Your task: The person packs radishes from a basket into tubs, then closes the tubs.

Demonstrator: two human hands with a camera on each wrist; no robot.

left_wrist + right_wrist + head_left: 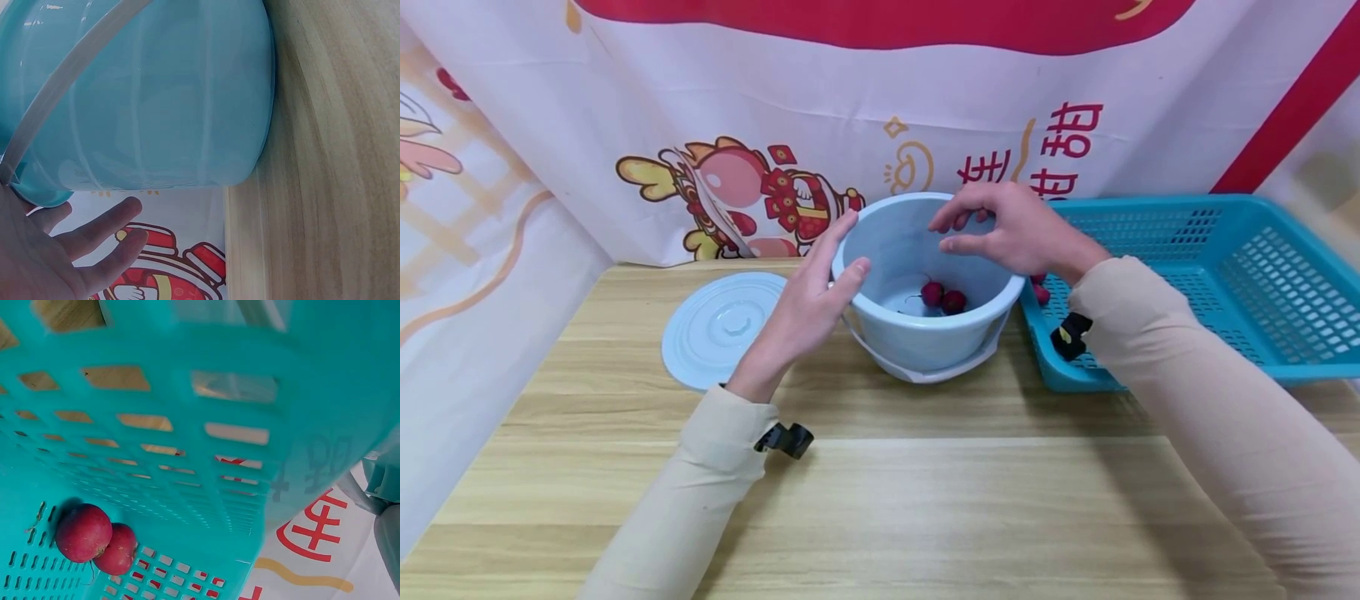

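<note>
Left hand [808, 308] at left rim of light-blue bucket [917, 337], center frame; fingers extended and spread, not clenched. Right hand [1022, 229] over bucket opening, upper right of center; fingers loosely bent, thumb apart, nothing visible in grasp, reads as released. Two red radishes [932, 293] lie side by side on bucket floor, center of head view. Two more radishes [84, 533] in turquoise plastic basket [1075, 379], touching, lower left of right-wrist view. Basket at right of head view, just beside bucket. Bucket handle [925, 377] hangs down in front. Round light-blue lid [715, 333] flat on wood-grain table [880, 500], left of center. Printed cloth [820, 83] across top.
</note>
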